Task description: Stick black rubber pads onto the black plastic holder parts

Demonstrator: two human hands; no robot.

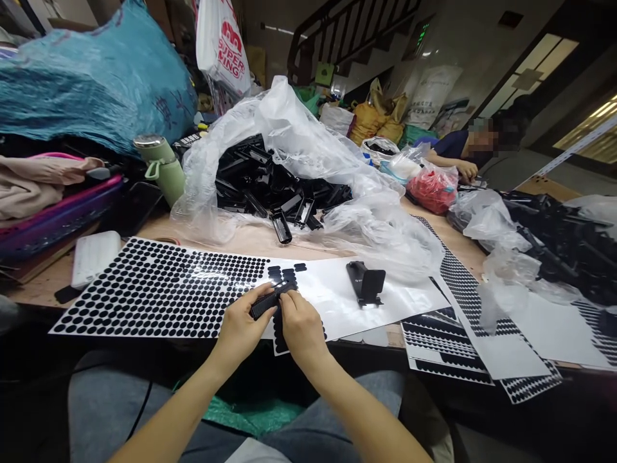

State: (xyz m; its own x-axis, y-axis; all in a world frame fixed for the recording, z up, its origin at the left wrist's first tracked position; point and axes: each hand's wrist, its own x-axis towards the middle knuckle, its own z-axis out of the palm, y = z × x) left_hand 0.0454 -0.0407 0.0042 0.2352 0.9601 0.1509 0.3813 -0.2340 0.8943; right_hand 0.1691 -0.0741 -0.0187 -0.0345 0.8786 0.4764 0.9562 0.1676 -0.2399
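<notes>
My left hand (pixel 243 325) is closed round a small black plastic part (pixel 264 305), held over a white sheet of round black stickers (pixel 159 289). My right hand (pixel 299 321) meets it at the part's right end, its fingers pressed together on the part. Whether a sticker lies between those fingers is too small to tell. Beneath the hands is a narrow strip with black oblong pieces (pixel 279 337). To the right, a black stand-like part (pixel 367 284) stands on a bare white sheet (pixel 332 302).
Behind the sheets, a clear plastic bag (pixel 299 128) holds a pile of black parts (pixel 260 173). A green flask (pixel 164 168) and white box (pixel 96 258) are at left. More sticker sheets (pixel 443 347) overhang the table's right front edge. Another person's hand (pixel 466 170) is at back right.
</notes>
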